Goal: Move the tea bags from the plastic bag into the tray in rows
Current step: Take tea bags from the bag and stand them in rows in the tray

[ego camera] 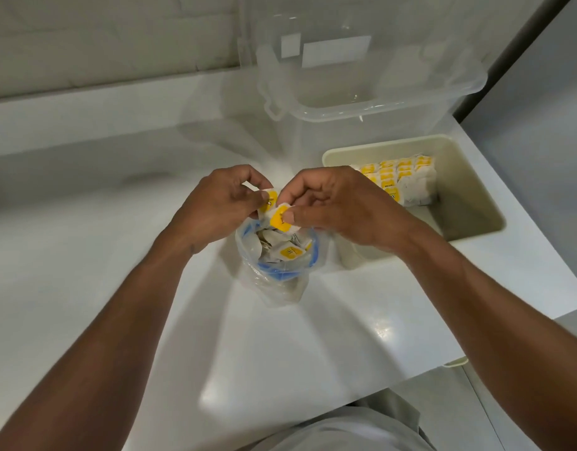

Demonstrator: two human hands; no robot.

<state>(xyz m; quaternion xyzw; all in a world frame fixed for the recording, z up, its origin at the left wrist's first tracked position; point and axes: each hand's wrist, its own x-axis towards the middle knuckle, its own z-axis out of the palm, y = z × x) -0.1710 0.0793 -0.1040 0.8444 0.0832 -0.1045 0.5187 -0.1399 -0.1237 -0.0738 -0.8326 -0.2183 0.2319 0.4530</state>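
Observation:
A clear plastic bag (274, 281) with a blue zip rim stands open on the white counter, with several white and yellow tea bags (288, 252) inside. Just above its mouth, my left hand (215, 206) pinches one tea bag (270, 197) and my right hand (339, 206) pinches another tea bag (280, 219). The two held bags touch each other. To the right sits a cream tray (469, 196) holding rows of tea bags (401, 180) packed upright at its far end.
A large clear plastic storage box (362, 102) with a latch stands behind the tray against the wall. The counter's right edge (541, 255) runs close beside the tray. Bare white counter (85, 239) lies to the left of the bag.

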